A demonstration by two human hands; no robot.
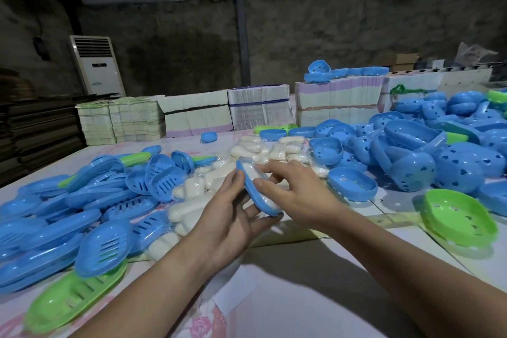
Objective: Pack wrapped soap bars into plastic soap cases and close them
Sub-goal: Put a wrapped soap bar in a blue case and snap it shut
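My left hand [233,217] grips a blue soap case half [253,193] from below and behind, tilted on its edge above the table. A white wrapped soap bar [253,171] lies inside it. My right hand [296,192] rests on that soap, thumb pressing on it, fingers over its far side. Behind my hands lies a heap of wrapped soap bars [277,151]; more wrapped bars [189,200] sit left of my left hand. An open blue case base [352,182] sits to the right of my right hand.
A pile of blue slotted lids [82,208] fills the left, with a green lid [76,296] near the front. Blue case bases [428,151] are heaped at the right, a green base [461,217] in front. Bundled flat cartons [258,112] line the back of the table [315,296].
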